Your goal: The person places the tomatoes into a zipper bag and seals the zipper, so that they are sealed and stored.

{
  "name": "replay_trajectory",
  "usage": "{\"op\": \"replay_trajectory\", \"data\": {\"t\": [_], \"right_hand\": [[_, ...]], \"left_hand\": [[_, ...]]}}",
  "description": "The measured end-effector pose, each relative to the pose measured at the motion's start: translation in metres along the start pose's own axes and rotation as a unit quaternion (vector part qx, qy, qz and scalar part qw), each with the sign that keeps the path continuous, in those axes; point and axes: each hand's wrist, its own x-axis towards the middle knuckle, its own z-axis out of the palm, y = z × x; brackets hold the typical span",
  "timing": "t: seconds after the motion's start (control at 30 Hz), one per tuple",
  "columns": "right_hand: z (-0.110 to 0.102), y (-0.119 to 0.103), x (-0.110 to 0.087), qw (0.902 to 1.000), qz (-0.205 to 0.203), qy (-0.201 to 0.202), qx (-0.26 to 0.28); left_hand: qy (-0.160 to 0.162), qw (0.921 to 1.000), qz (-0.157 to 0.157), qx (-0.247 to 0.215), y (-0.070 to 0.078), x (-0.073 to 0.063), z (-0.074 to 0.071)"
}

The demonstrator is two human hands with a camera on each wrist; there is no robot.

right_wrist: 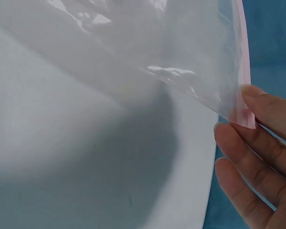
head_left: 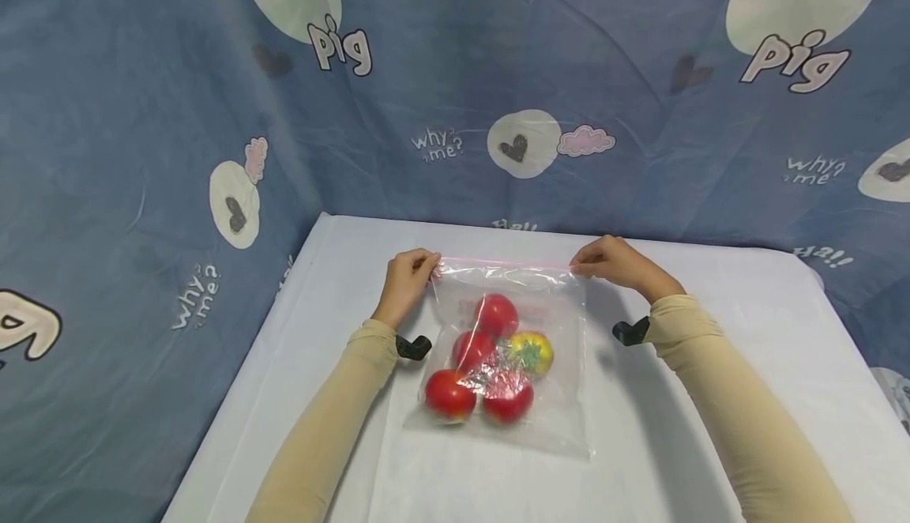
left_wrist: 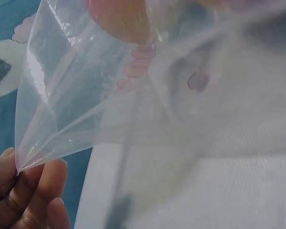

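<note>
A clear zip bag [head_left: 562, 396] with a pink seal strip along its top holds several red tomatoes [head_left: 450, 394] and one yellow-green tomato [head_left: 532, 351]. My left hand [head_left: 410, 280] pinches the bag's top left corner between thumb and fingers; the left wrist view shows the plastic gathered to a point at the fingertips [left_wrist: 52, 179]. At the top right corner, my right hand [head_left: 620, 264] pinches the pink strip, with the other fingers [right_wrist: 238, 186] spread below it in the right wrist view. The bag's top edge is stretched straight between both hands.
A white-covered table [head_left: 498, 483] lies under the bag. Behind it and to the left hangs a blue printed cloth [head_left: 426, 73]. Each wrist carries a small black camera mount [head_left: 414, 348] over a beige sleeve [head_left: 320, 428].
</note>
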Motion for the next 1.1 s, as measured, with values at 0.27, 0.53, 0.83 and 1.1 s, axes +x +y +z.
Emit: {"op": "replay_trajectory", "data": {"t": [0.27, 0.53, 0.83, 1.1], "right_hand": [[0.012, 0.010, 0.010, 0.9998, 0.001, 0.020, 0.002], [0.020, 0.016, 0.018, 0.9994, 0.004, 0.033, -0.009], [0.029, 0.023, 0.019, 0.9986, 0.002, 0.046, -0.024], [0.032, 0.022, 0.012, 0.9977, -0.002, 0.058, -0.035]], "left_hand": [[-0.018, 0.9991, -0.020, 0.035, -0.009, 0.006, 0.003], [-0.028, 0.9978, -0.017, 0.057, -0.014, 0.011, 0.004], [-0.042, 0.9962, -0.031, 0.069, -0.019, 0.013, 0.007], [-0.043, 0.9958, -0.027, 0.077, -0.020, 0.008, 0.005]]}}
